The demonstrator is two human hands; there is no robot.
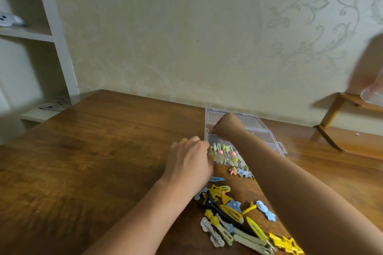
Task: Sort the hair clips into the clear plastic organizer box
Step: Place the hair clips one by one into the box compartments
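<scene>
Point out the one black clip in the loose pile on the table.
It is the long black clip lying slantwise through the middle of the pile, among yellow, blue and pale green clips. No other loose clip is dark.

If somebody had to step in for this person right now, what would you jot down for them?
Left hand: at the organizer box's left edge; grip unclear.
Right hand: curled over the box, seemingly pinching at its rim; what it holds is hidden.
Box: on the table, lid open toward the wall.
Done: some small pastel clips are already in the near compartment.
Left: a pile of hair clips, yellow, blue and black, lies on the table in front of the box.
</scene>
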